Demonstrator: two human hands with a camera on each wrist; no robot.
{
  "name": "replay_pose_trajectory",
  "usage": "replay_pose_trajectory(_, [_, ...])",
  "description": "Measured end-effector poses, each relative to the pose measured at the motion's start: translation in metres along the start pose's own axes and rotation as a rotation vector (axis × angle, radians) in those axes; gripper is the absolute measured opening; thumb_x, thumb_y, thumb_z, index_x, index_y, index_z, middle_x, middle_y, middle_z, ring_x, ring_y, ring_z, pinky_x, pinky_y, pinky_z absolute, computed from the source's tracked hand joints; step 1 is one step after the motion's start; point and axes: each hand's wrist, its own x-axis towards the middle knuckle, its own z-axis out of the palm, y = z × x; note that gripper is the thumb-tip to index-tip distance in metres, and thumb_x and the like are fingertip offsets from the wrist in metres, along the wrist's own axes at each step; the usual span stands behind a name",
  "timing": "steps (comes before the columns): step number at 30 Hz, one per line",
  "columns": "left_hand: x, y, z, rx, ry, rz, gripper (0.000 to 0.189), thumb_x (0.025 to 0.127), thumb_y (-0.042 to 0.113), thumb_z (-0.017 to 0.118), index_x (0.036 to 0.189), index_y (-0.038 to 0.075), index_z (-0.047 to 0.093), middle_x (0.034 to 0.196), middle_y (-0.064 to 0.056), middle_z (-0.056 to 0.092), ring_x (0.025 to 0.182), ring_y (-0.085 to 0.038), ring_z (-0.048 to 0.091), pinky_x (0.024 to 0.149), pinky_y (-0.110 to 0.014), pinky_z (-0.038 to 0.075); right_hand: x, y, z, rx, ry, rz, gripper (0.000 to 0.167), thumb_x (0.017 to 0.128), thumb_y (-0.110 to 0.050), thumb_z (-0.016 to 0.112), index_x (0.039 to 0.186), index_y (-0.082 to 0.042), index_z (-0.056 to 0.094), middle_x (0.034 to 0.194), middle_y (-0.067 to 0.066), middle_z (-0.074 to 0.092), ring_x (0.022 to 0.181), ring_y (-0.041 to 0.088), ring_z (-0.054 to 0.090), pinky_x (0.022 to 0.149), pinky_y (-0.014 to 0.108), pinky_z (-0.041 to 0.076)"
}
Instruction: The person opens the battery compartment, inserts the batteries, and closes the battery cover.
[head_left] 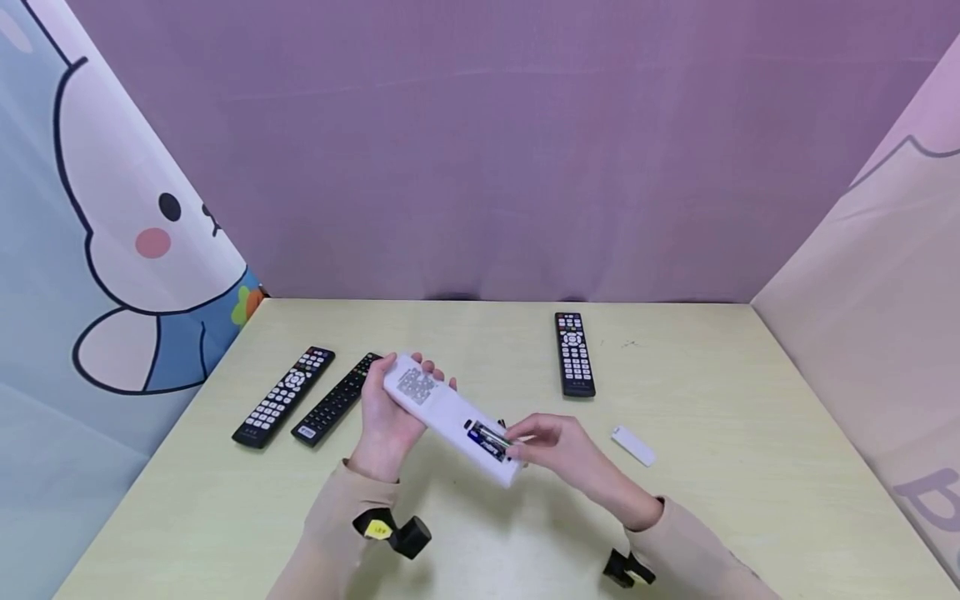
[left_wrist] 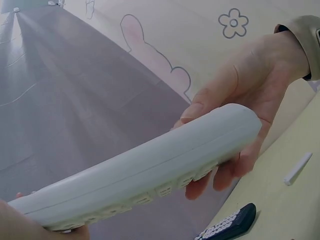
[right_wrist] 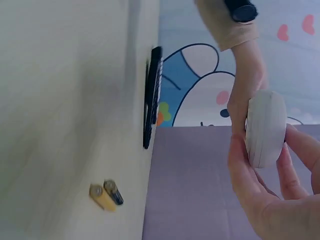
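Observation:
My left hand (head_left: 393,417) grips the upper end of a white remote control (head_left: 442,408), held tilted above the table with its back facing up. Its battery compartment is uncovered, and batteries (head_left: 486,442) show inside. My right hand (head_left: 558,450) is at the lower end, with thumb and fingertips at the compartment. In the left wrist view, other fingers (left_wrist: 197,187) of that hand lie beneath the remote, on the button side. A small white battery cover (head_left: 633,446) lies on the table to the right of the right hand.
Two loose batteries (right_wrist: 106,194) rest on the table in the right wrist view. Two black remotes lie at the left: one with white buttons (head_left: 285,396), one with dark buttons (head_left: 335,400). Another black remote (head_left: 574,354) lies farther back, right of centre. Fabric walls (head_left: 480,167) border the table.

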Motion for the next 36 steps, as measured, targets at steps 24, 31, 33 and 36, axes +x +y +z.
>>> replay_pose_trajectory(24, [-0.0015,-0.0065,0.0012,0.078,-0.01,-0.011,0.025,0.09,0.033,0.034,0.098,0.01,0.038,0.082,-0.003,0.043,0.075,-0.016,0.043,0.087,-0.037,0.036,-0.0004,-0.0038,0.0075,0.1,0.058,0.144,0.021,0.071,-0.005,0.068,0.086,0.007,0.059,0.085,0.006,0.066,0.077,0.015,0.061,0.068,0.03,0.047])
replay_pose_trajectory(31, [-0.0006,-0.0057,-0.0007,0.087,-0.015,-0.01,0.025,0.09,0.033,0.034,0.098,0.01,0.037,0.083,-0.003,0.042,0.076,-0.016,0.043,0.088,-0.038,0.035,-0.0002,-0.0014,0.005,0.092,0.011,0.134,0.02,0.073,-0.008,0.067,0.088,0.003,0.059,0.091,0.009,0.064,0.084,0.018,0.06,0.072,0.032,0.048])
replay_pose_trajectory(33, [-0.0004,-0.0055,-0.0008,0.087,-0.017,-0.009,0.025,0.09,0.033,0.034,0.098,0.01,0.037,0.083,-0.003,0.042,0.076,-0.016,0.043,0.089,-0.038,0.035,-0.0009,-0.0008,0.0027,0.09,-0.012,0.11,0.023,0.075,-0.009,0.065,0.092,0.005,0.057,0.096,0.011,0.062,0.087,0.02,0.06,0.074,0.033,0.048])
replay_pose_trajectory(36, [-0.0005,-0.0051,-0.0011,0.084,-0.019,-0.009,0.025,0.09,0.033,0.034,0.098,0.01,0.038,0.083,-0.003,0.042,0.076,-0.016,0.044,0.09,-0.039,0.034,-0.0013,0.0008,-0.0015,0.074,-0.037,0.076,0.028,0.078,-0.011,0.063,0.098,0.007,0.055,0.101,0.014,0.061,0.09,0.021,0.059,0.076,0.034,0.048])
